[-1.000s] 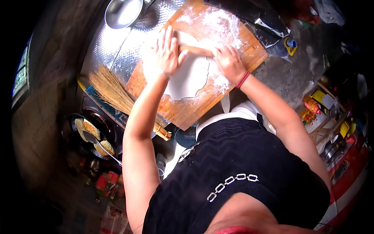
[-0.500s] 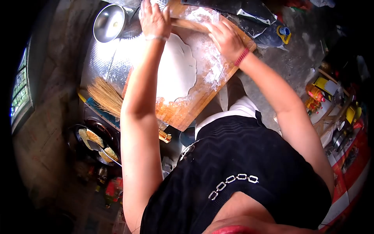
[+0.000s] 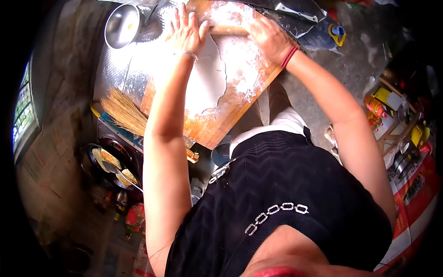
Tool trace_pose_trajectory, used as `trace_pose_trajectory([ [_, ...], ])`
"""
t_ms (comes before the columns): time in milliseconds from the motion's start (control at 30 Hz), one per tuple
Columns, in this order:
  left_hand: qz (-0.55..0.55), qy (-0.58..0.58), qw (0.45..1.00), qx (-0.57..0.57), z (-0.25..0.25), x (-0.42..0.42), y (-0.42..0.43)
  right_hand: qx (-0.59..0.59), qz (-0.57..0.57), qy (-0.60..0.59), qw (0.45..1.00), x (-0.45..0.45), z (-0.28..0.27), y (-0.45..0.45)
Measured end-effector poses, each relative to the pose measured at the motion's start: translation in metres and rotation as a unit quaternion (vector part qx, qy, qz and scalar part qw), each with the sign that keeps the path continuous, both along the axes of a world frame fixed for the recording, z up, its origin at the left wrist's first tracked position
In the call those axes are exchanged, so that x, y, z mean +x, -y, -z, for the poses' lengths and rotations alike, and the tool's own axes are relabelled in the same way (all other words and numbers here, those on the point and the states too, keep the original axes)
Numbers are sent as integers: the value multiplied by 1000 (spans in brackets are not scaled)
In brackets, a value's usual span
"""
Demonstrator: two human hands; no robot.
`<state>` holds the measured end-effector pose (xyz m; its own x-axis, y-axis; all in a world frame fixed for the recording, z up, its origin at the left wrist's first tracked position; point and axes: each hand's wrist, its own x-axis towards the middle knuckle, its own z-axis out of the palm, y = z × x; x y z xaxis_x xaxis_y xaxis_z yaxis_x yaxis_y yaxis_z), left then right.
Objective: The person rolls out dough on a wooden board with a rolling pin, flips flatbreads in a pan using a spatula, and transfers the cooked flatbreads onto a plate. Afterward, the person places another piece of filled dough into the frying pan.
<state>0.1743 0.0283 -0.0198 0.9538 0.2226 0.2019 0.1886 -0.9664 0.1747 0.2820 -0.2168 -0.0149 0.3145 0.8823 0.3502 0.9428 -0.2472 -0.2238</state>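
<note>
A wooden rolling pin lies across the far part of a floured wooden board. My left hand rests at its left end, palm down with the fingers stretched and spread. At the other end, my right hand has its fingers bent over the pin. A wide, thin sheet of dough spreads over the board on the near side of the pin, partly washed out by glare. My left forearm hides some of the dough's left side.
Left of the board are a metal bowl, a straw brush and a black pan with browned flatbread pieces and a spatula. A knife and a plastic jug lie beyond the board's right side.
My left hand has come a little nearer my body, its fingers spread wider. The rolling pin has turned from slanted to nearly level. The whole view has shifted slightly.
</note>
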Motion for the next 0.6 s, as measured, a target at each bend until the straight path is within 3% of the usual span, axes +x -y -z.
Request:
trace_pose_trajectory([
  [100, -31, 21, 999, 18, -14, -9, -4, -21, -21, 41, 999, 26, -31, -6],
  [167, -53, 30, 998, 27, -20, -17, -7, 30, -72, -10, 997, 28, -37, -10],
  [233, -103, 75, 991, -50, -30, -50, -8, 45, -139, -46, 988, 20, -40, -18],
  [300, -180, -64, 981, 31, -8, -93, 2, 38, -185, -73, 979, 10, -24, -35],
  [400, -240, -95, 964, -55, -10, -121, 42, 52, -201, -123, 970, 11, -2, -44],
  [500, -258, -137, 953, -77, -23, -126, 80, 54, -220, -130, 965, 17, 1, -30],
  [533, -250, -103, 961, -63, -16, -131, 97, 56, -224, -119, 965, 16, -1, -22],
  [600, -238, -163, 954, -74, -13, -143, 134, 25, -239, -125, 963, 14, -12, 0],
])
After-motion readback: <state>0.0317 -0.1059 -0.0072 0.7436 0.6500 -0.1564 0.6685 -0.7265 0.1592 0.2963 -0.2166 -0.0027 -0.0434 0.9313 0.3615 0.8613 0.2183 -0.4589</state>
